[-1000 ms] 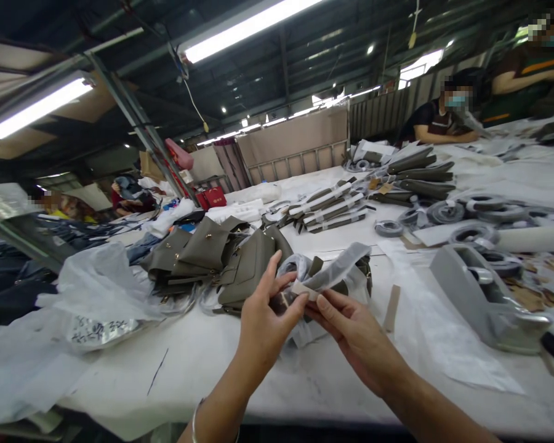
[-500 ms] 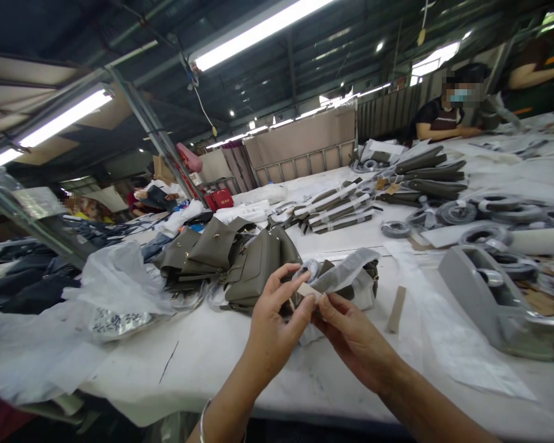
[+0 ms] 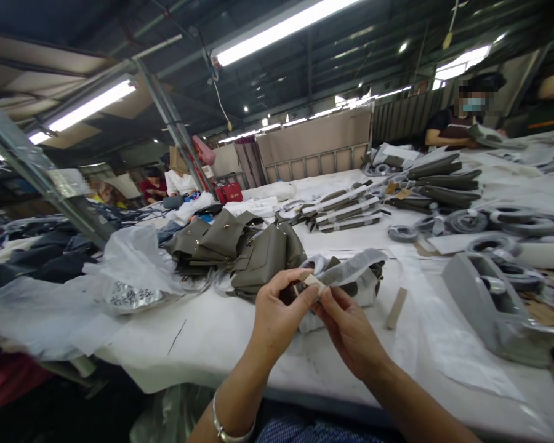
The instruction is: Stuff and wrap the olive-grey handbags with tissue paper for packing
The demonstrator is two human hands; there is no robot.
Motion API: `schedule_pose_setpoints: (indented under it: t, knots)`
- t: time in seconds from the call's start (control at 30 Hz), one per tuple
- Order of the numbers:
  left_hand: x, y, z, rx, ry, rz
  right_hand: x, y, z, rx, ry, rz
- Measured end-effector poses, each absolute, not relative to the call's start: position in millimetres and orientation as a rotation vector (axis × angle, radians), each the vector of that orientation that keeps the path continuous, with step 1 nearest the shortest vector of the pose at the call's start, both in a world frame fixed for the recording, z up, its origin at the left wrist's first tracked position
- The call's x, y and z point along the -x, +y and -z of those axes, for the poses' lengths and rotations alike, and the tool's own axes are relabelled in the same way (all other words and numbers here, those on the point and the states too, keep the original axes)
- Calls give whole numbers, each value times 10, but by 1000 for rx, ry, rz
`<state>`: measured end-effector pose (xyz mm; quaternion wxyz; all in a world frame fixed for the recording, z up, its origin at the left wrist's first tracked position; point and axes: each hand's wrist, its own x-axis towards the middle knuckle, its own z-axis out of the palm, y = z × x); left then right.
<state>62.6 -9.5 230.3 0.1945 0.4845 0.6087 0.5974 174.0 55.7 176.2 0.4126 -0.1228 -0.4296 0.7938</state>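
Both hands (image 3: 277, 317) in tight pinches on a flat beige piece (image 3: 313, 282), smooth olive bags (image 3: 261, 258) beyond.

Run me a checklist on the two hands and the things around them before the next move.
1. Short, pale beige strip held by the left hand: ok, pinched between thumb and fingers.
2. Right hand at the strip: ok, fingertips meet its lower end.
3. Dark brown piece in the left hand fully visible: not ok, fingers cover most of it.
4. Olive-green, smooth-surfaced bag free of the left hand: cannot tell, the hand overlaps it in view.
5. Loose, flat beige strip apart from the right hand: ok.
6. Grey, wedge-shaped tape dispenser standing on the table: ok, at the right.
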Motion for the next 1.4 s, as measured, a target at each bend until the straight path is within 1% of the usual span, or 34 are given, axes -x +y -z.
schedule_pose_setpoints:
  t: [0.17, 0.4, 0.6, 0.77, 0.87, 0.93, 1.07, 1.13, 1.23, 1.4]
  knots:
    - [-637, -131, -2313, -1319, 1690, -1660, -1847, 578, -1811, 391, -1203, -1884]
    - [-667, -101, -2321, -1392, 1745, -1673, -1844, 572, -1861, 557, -1223, -1737]
    - [-614, -61, -2277, -1326, 1604, -1655, -1752, 571, -1718, 562, -1081, -1771]
    - [-581, -41, -2310, -1367, 1694, -1657, -1806, 570, -1756, 490, -1069, -1891]
    - [-609, -59, -2364, -1476, 1801, -1639, -1833, 578, -1770, 490, -1068, -1927]
    - [-647, -75, -2381, -1615, 1954, -1614, -1815, 586, -1760, 517, -1045, -1910]
    - [-753, -77, -2351, -2113, 2289, -1638, -1733, 593, -1748, 496, -1007, -1847]
    - [-804, -67, -2321, -2303, 2336, -1695, -1702, 593, -1755, 459, -1002, -1815]
    - [-857, -60, -2270, -2403, 2316, -1751, -1684, 592, -1775, 430, -980, -1789]
    - [-876, -85, -2140, -2506, 2372, -1597, -1706, 579, -1798, 415, -934, -1835]
